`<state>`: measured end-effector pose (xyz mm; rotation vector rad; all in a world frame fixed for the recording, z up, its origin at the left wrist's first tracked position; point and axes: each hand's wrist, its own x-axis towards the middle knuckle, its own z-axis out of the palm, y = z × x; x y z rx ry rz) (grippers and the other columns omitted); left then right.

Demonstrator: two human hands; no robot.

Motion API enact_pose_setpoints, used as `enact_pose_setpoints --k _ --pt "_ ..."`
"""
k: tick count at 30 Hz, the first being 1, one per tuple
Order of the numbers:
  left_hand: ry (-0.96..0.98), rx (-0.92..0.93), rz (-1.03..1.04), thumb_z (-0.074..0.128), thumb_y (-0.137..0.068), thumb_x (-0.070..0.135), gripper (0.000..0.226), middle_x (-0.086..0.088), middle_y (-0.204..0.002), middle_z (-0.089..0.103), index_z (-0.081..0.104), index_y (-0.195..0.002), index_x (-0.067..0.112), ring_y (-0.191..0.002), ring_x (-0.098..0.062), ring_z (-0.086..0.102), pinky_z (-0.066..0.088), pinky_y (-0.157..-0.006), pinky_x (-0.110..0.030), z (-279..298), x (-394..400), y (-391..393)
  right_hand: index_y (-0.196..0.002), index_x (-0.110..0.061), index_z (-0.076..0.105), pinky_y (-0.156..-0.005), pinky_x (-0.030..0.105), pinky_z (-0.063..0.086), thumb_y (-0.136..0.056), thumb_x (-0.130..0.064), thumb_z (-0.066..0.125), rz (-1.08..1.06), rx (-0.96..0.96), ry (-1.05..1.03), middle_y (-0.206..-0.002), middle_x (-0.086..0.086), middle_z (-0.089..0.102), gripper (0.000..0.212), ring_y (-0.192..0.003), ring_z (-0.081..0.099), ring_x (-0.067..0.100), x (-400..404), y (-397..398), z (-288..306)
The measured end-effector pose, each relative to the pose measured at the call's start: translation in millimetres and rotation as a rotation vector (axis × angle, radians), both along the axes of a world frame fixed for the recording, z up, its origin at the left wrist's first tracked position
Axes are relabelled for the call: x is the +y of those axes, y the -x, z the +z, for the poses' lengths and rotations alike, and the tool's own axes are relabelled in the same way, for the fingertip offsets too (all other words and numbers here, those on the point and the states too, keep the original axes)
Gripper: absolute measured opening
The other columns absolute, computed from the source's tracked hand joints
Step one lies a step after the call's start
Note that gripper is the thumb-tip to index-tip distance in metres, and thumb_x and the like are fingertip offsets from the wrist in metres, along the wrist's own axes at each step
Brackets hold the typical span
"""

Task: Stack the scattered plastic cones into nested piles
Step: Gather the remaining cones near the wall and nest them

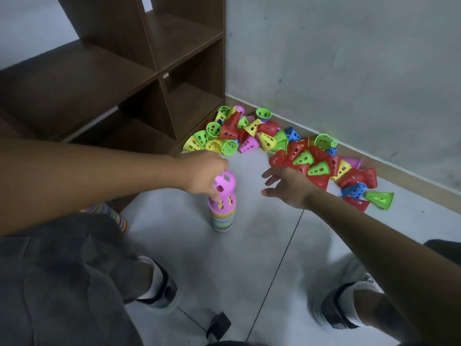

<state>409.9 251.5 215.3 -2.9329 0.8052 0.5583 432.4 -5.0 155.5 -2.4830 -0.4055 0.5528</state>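
Grey tiled floor beside a dark wooden shelf unit: cone-stacking under way, one pink cone going onto the pile.

Head view: the left hand pinches a pink cone by its narrow top and holds it tilted just above the nested stack, whose uppermost cone is also pink; a second striped stack stands near the left knee. The right hand is spread wide and holds nothing, reaching toward the scattered cones heaped along the wall. These cones look like thin perforated plastic, so probably light, stiff and a little slick; the narrow top or the holes in the side should give the surest hold. A tall stack may tip easily, so the cone likely needs straightening and a gentle drop.
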Motion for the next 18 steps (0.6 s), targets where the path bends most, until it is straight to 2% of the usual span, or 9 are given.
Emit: enact_pose_setpoints --k 2,4,9,14,18 --pt "-0.031 -0.005 -0.015 0.078 -0.077 0.051 0.057 -0.008 -0.103 0.057 0.057 -0.111 0.011 -0.095 -0.028 0.057 0.045 -0.075 -0.036 -12.9 -5.3 1.9 -0.129 -0.019 0.061 -0.086 0.035 0.057 -0.088 -0.032 0.076 -0.012 -0.001 0.004 -0.116 -0.001 0.066 0.046 -0.1 0.066 0.018 -10.5 2.1 -1.4" --pt "-0.015 -0.009 0.02 0.079 -0.077 0.045 0.053 -0.008 -0.105 0.059 0.059 -0.113 0.012 -0.097 -0.028 0.058 0.046 -0.075 -0.035 -26.5 -10.6 6.0 -0.13 -0.018 0.061 -0.085 0.033 0.056 -0.089 -0.033 0.075 -0.02 -0.012 0.009 -0.119 0.001 0.067 0.045 -0.102 0.065 0.018 -19.5 3.8 -1.4" --pt "0.129 -0.012 0.237 0.084 -0.074 0.033 0.059 -0.012 -0.11 0.067 0.058 -0.122 0.012 -0.103 -0.032 0.062 0.052 -0.08 -0.038 -51.0 -24.2 15.8 -0.13 -0.017 0.061 -0.072 0.023 0.048 -0.091 -0.032 0.073 -0.056 -0.035 0.007 -0.116 0.0 0.068 0.043 -0.101 0.063 0.017 -38.1 9.1 0.1" --pt "0.11 -0.048 0.269 0.08 -0.074 0.053 0.065 0.0 -0.119 0.067 0.057 -0.127 0.022 -0.115 -0.025 0.055 0.053 -0.084 -0.039 -50.9 -28.6 12.5 -0.128 -0.017 0.061 -0.068 0.018 0.046 -0.092 -0.031 0.073 -0.085 -0.03 0.0 -0.115 0.0 0.068 0.041 -0.097 0.063 0.016 -52.0 11.0 -5.2" --pt "0.158 -0.058 0.262 0.068 -0.082 0.064 0.05 0.005 -0.11 0.068 0.063 -0.113 0.025 -0.104 -0.02 0.06 0.054 -0.085 -0.041 -39.8 -31.8 -1.3 -0.129 -0.016 0.061 -0.069 0.019 0.045 -0.092 -0.031 0.072 -0.112 -0.026 0.023 -0.116 0.001 0.069 0.041 -0.098 0.062 0.017 -57.5 6.7 -11.4"
